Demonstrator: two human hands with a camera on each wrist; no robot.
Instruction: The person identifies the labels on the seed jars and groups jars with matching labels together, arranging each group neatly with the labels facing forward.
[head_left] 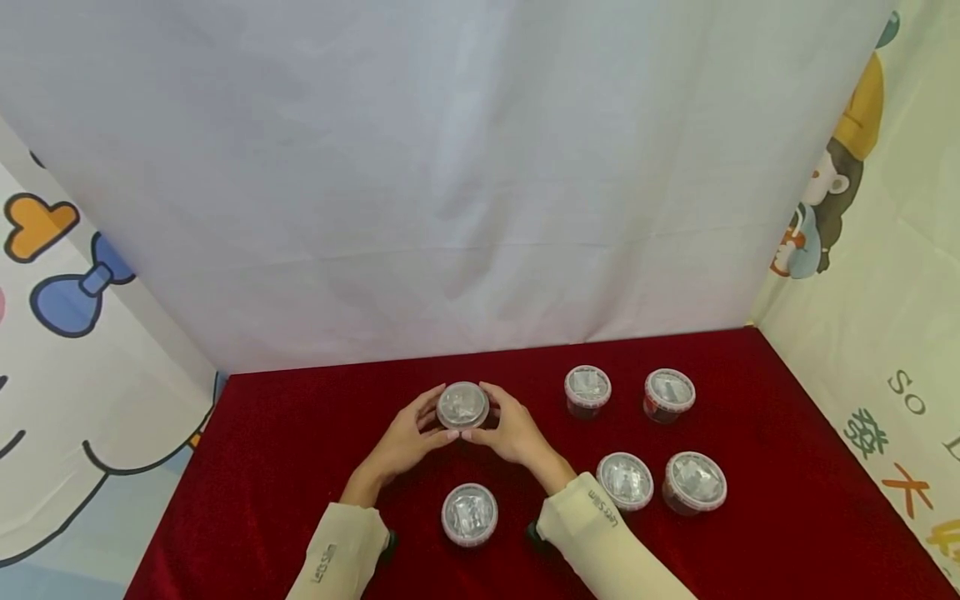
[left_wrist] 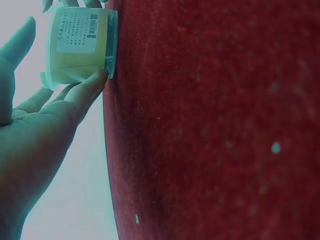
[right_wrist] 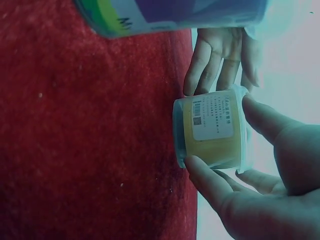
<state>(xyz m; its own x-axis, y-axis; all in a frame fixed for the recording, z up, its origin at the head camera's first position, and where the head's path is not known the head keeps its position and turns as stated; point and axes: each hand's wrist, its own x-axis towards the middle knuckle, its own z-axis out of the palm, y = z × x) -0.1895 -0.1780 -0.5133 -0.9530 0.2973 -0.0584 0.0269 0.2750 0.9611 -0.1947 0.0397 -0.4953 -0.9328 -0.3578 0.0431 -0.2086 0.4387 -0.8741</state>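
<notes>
- Both hands are meeting around one small lidded cup (head_left: 462, 406) just left of the frame's centre; it is sitting on the red table (head_left: 787, 467), its base touching the cloth in the wrist views.
- The left hand (head_left: 408, 437) is cupping the cup's left side with fingers curled to its wall; a fingertip is pressing at the cup's lower rim.
- The right hand (head_left: 510, 432) is gripping the right side, thumb and fingers pinching the wall around the printed label (right_wrist: 212, 118).
- A second cup (head_left: 469, 514) is standing below, between the two cream sleeves (head_left: 600, 533), apart from the hands.
- Four more cups are sitting right of centre in two rows; the nearest (head_left: 626, 481) is lying just beside the right sleeve.
- A white cloth backdrop (head_left: 450, 167) is hanging behind the table.
</notes>
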